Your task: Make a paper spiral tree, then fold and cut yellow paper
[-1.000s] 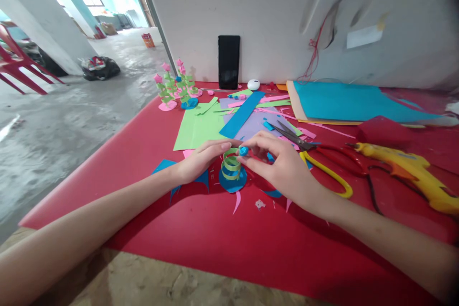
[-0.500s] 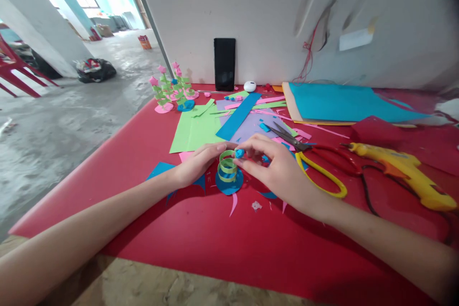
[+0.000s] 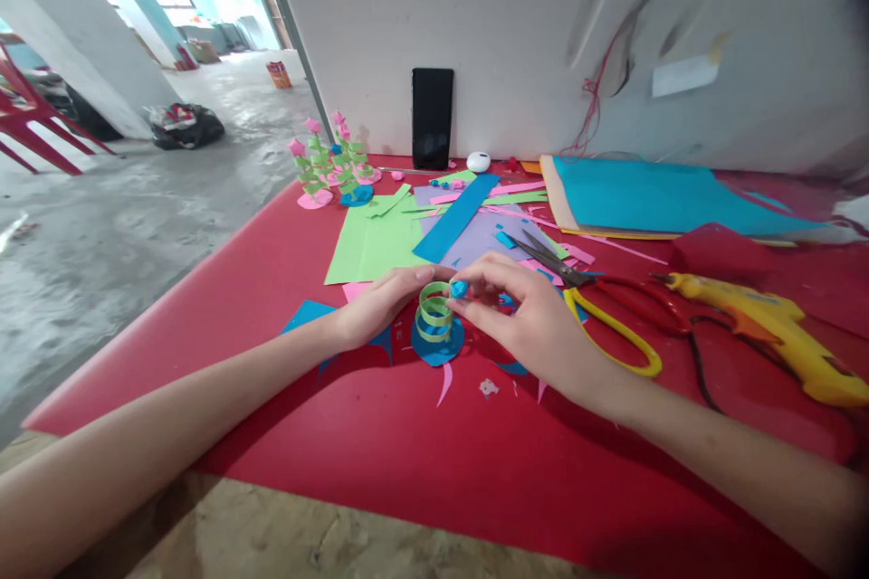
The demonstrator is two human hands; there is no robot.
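A small folded blue paper piece [image 3: 460, 289] is pinched between the thumb and fingertips of my right hand [image 3: 506, 294]. It is held beside the upper rim of a light green paper spiral [image 3: 434, 332]. The coiled strip stands on a round blue paper disc [image 3: 438, 355] on the red surface. My left hand [image 3: 380, 306] is on the left of the spiral, its fingers stretched out together behind it and the tips close to my right fingers. Whether the left fingertips touch the coil cannot be made out.
Yellow-and-red-handled scissors [image 3: 611, 326] and a yellow glue gun [image 3: 767, 330] lie to the right. Small paper flowers [image 3: 332, 163] stand at the back left. Behind my hands are green paper [image 3: 370, 244], several strips and scraps, and an upright phone [image 3: 433, 118]. Blue sheets [image 3: 652, 194] lie back right.
The whole view has shifted slightly, so things appear a little further right. My hands keep nearly the same pose around the spiral, with the blue piece still pinched.
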